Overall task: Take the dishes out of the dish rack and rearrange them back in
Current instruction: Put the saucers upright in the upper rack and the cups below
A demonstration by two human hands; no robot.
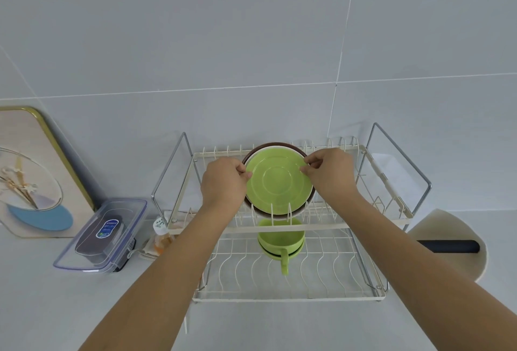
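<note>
Unreadable blue label on clear container [102,234]

The brown plate [275,145] shows only its rim behind the green saucer [279,184]; the framed picture [30,174] is cut off left; the small bottle [161,234] is perhaps partly hidden.

Head view — looking down, near the rack [279,227].

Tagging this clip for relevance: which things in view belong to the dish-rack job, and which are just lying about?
Job:
rack
green plate, pinched at its edges by left hand and right hand
brown plate behind it
green cup, lower tier

Lying about:
plastic box
picture leaning on wall
bottle
board at right
</note>
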